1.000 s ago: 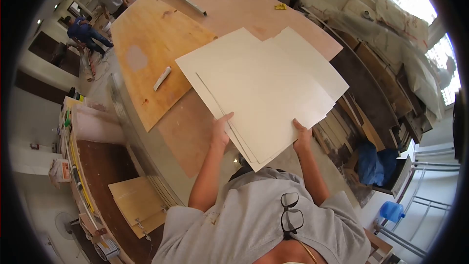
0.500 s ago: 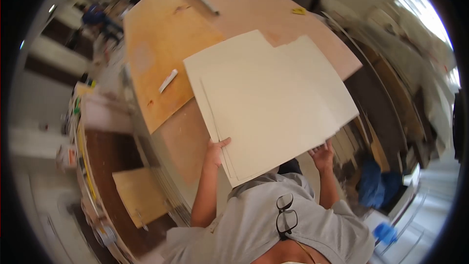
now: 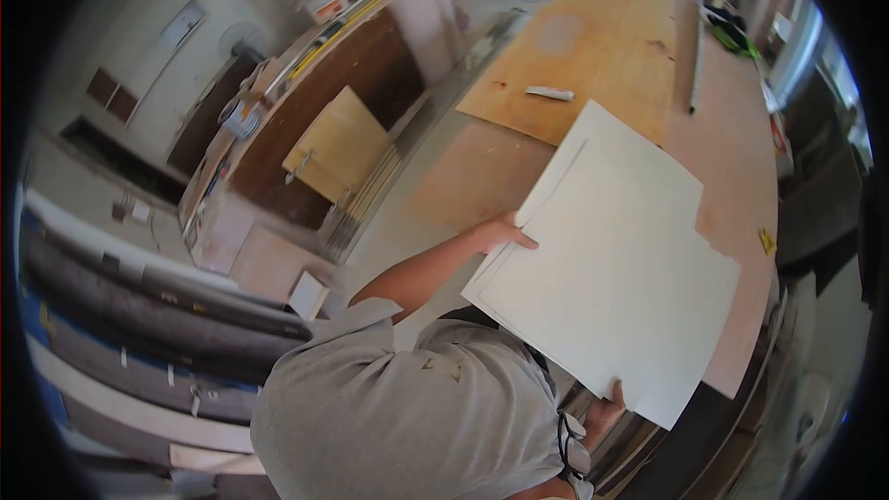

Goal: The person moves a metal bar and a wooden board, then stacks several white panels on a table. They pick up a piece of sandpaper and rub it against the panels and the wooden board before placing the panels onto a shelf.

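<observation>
My left hand (image 3: 503,233) is closed on the left edge of large, thin off-white sheets (image 3: 625,250), thumb on top and fingers hidden underneath. Offset edges along that side suggest more than one sheet, stacked. My right hand (image 3: 606,405) grips the near edge, its thumb showing over the top and the other fingers mostly hidden below. The far right side of the sheets has a notched outline. They are held in front of my body and overlap the near part of a wooden worktable (image 3: 722,148) in view.
An orange-brown plywood panel (image 3: 602,46) covers part of the table, with a small white object (image 3: 550,93) and a long narrow strip (image 3: 695,56) on it. A yellow item (image 3: 768,242) lies at the right edge. Left stands a cabinet-like bench (image 3: 370,65) with a can (image 3: 243,118).
My view has swung to the left, so the table now appears further right. Both hands keep hold of the sheets, which appear rotated clockwise and further right.
</observation>
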Action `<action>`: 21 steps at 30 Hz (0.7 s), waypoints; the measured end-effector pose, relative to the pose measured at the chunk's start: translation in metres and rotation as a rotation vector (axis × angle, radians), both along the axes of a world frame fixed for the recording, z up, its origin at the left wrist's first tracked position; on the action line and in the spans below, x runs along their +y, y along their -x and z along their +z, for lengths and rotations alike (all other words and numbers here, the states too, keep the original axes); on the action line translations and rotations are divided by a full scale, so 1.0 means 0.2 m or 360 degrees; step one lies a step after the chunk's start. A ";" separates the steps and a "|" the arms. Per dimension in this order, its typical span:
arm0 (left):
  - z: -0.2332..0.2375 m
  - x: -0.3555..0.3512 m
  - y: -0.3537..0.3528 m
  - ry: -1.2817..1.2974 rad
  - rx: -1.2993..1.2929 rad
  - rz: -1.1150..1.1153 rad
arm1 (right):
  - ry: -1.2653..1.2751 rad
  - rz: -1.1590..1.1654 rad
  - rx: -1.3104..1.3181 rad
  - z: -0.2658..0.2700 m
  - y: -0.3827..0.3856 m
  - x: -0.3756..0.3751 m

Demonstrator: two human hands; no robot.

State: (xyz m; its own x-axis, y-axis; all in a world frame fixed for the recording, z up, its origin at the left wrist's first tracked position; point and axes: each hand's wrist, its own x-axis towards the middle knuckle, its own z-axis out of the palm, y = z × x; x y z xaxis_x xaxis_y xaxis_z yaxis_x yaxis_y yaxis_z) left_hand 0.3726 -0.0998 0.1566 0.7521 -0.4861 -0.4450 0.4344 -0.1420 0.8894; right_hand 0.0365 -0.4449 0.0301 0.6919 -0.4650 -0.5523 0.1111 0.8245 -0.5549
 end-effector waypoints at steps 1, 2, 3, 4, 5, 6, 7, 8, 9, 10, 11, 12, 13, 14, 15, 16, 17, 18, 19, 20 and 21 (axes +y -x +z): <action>-0.01 -0.01 0.02 0.0025 -0.0050 0.0010 | 0.0069 0.0044 -0.0017 0.02 0.00 -0.02; 0.00 -0.01 0.05 0.0053 -0.0094 0.0020 | 0.0112 0.0122 -0.0104 0.08 0.00 -0.04; 0.02 -0.01 0.08 0.0108 -0.0162 0.0037 | 0.0139 0.0150 -0.0108 0.08 0.01 -0.08; 0.06 -0.02 0.12 0.0161 -0.0231 0.0049 | 0.0165 0.0173 -0.0111 0.07 0.04 -0.12; 0.10 -0.01 0.15 0.0207 -0.0297 0.0059 | 0.0187 0.0192 -0.0111 0.07 0.05 -0.15; 0.11 -0.01 0.18 0.0208 -0.0306 0.0083 | 0.0192 0.0216 -0.0078 0.07 0.07 -0.18; 0.11 -0.01 0.21 0.0206 -0.0312 0.0106 | 0.0219 0.0203 -0.0053 0.11 0.07 -0.19; 0.13 -0.02 0.23 0.0194 -0.0319 0.0125 | 0.0237 0.0186 -0.0029 0.15 0.07 -0.21; 0.14 -0.01 0.24 0.0217 -0.0314 0.0155 | 0.0256 0.0167 0.0000 0.19 0.07 -0.21; 0.18 0.01 0.26 0.0243 -0.0307 0.0178 | 0.0300 0.0212 -0.0014 0.20 0.07 -0.24; 0.22 0.03 0.27 0.0271 -0.0300 0.0198 | 0.0345 0.0255 -0.0027 0.21 0.07 -0.27; 0.28 0.04 0.29 0.0278 -0.0304 0.0223 | 0.0390 0.0305 -0.0042 0.23 0.07 -0.30; 0.34 0.06 0.30 0.0286 -0.0314 0.0259 | 0.0513 0.0274 -0.0031 0.29 0.05 -0.29; 0.37 0.10 0.32 0.0294 -0.0327 0.0299 | 0.0639 0.0248 -0.0029 0.37 0.01 -0.28; 0.36 0.16 0.33 0.0364 -0.0347 0.0329 | 0.0768 0.0216 -0.0035 0.42 -0.02 -0.26; 0.36 0.20 0.32 0.0435 -0.0371 0.0355 | 0.0648 0.0188 -0.0148 0.46 -0.06 -0.27; 0.37 0.26 0.32 0.0514 -0.0395 0.0372 | 0.0762 0.0231 -0.0183 0.51 -0.10 -0.24; 0.37 0.32 0.33 0.0566 -0.0380 0.0447 | 0.0877 0.0269 -0.0224 0.58 -0.14 -0.24; 0.42 0.41 0.35 0.0620 -0.0362 0.0524 | 0.0994 0.0310 -0.0264 0.69 -0.19 -0.18; 0.44 0.51 0.38 0.0670 -0.0344 0.0607 | 0.1004 0.0351 -0.0351 0.78 -0.25 -0.10; 0.45 0.62 0.39 0.0683 -0.0354 0.0668 | 0.1574 0.0443 -0.0542 0.80 -0.31 -0.07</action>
State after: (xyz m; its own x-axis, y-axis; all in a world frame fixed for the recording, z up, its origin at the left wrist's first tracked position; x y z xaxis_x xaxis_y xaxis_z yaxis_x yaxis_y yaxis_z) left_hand 0.2942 0.0247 0.2458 0.9691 -0.2306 -0.0877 0.1744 0.3888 0.9047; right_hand 0.0994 -0.4593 0.1900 0.8884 -0.4017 0.2223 0.2631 0.0487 -0.9635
